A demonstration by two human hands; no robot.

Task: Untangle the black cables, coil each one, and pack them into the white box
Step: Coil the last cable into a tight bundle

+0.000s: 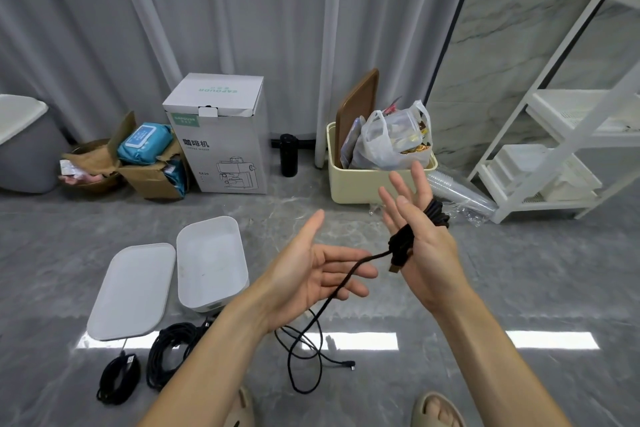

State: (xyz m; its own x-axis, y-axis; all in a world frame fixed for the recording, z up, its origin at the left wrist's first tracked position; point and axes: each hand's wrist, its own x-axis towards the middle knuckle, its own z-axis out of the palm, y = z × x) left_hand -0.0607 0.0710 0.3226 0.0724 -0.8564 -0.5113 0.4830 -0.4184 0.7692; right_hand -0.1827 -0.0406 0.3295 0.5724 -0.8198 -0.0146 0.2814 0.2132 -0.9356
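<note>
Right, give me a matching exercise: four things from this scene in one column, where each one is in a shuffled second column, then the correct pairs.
Things:
1. white box
2. lid
3. cable being coiled
4. two coiled cables

Places:
A. flat on the floor, left of the box
B. wound round the right hand, its tail passing over the fingers of the left hand down to the floor
C. on the floor near the lid's near edge
D. open on the floor, nothing visible inside

Pairs: 1-D, 2-A, 3-B, 4-C
</note>
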